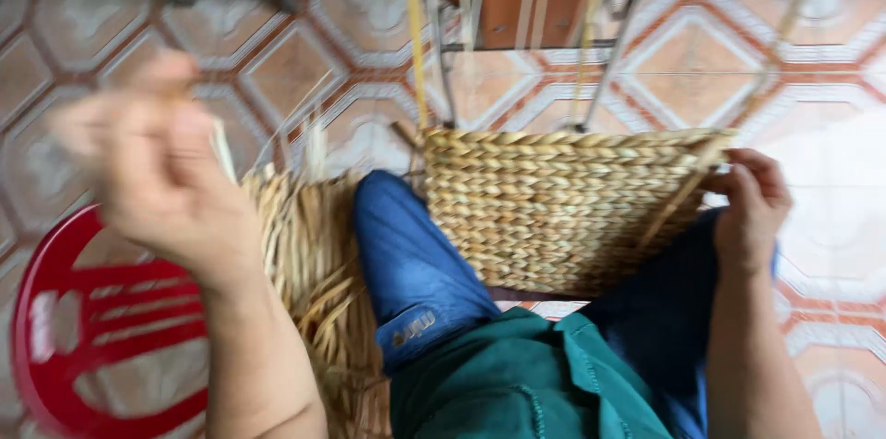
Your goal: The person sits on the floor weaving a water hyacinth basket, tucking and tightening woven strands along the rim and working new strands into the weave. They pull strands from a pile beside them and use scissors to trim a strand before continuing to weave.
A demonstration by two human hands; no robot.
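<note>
Resting across the blue-trousered knees, the half-woven tan straw basket (563, 208) is being steadied: the right hand (752, 208) is curling its fingers around the far rim corner, while the left hand (161, 176), raised and blurred, is pinching pale straw strands (221, 148) above a red plastic stool (83, 328).

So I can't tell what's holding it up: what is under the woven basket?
The woven basket rests on the person's lap, across blue-trousered legs, with the right hand gripping its edge. A dark gap shows beneath its lower edge; whatever else lies underneath is covered.
</note>
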